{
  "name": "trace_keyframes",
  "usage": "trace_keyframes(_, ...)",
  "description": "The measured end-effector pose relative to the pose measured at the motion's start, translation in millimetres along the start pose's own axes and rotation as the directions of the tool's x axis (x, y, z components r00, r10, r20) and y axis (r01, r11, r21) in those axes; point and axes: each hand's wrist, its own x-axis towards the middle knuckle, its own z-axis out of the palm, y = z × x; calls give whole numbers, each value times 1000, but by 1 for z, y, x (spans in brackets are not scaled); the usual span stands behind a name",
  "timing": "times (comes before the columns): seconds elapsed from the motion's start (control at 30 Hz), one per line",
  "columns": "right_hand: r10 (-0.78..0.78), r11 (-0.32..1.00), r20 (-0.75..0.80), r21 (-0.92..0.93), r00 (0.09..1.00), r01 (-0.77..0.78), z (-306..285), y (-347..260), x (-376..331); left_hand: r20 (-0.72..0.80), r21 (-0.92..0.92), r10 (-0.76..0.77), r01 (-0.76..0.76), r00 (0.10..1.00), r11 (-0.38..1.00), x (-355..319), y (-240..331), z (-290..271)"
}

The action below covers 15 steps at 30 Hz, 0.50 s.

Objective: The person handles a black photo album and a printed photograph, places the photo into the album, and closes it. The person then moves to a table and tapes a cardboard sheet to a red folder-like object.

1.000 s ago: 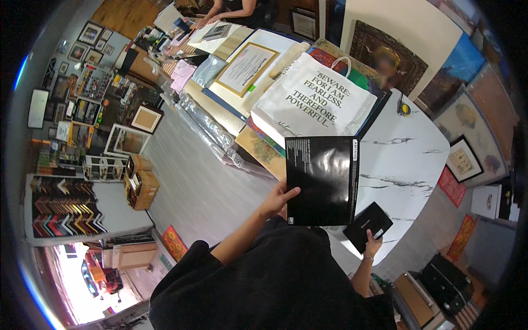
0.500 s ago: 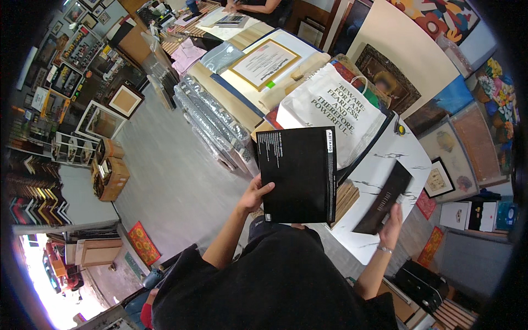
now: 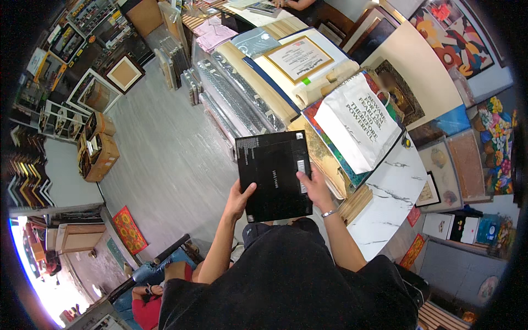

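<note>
Right hand [image 3: 317, 190]: since the earlier frame, drawn in from above the bench [image 3: 385, 195], near the bag [image 3: 360, 124], to the right edge of the book [image 3: 275, 184].
Book: black, up in both hands, nearer the wearer than the bag and left of it, well apart from it. Pale lettering runs down its middle.
Left hand [image 3: 237, 199]: grips the book's lower left edge, thumb on the face; the other fingers go behind, so their spread cannot be told.
Right fingers: closed on the opposite edge, thumb beside a white label, the rest mostly hidden.
Small black cover: seen in the right hand earlier; now too dark to tell from the book.
Picture [image 3: 342, 158]: bright, under the bag.
Strips [image 3: 355, 204]: wooden, on the near side of the bag.
Tape measure [image 3: 407, 142]: just right of the bag.
Certificate [image 3: 300, 58]: gold-framed, beyond the bag to the left.
Wrapped frames [image 3: 236, 91]: left of the bag.
</note>
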Motion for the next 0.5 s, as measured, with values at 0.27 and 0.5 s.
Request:
trace_keyframes(0.27, -9, 974, 307, 219, 952, -61, 58, -30, 31, -151, 154, 174, -150, 973, 977, -4, 38, -48)
trace_keyframes(0.5, -212, 949, -125, 210, 969, 234, 32, -50, 183, -282, 169, 113, -66, 953, 983, 16, 63, -92)
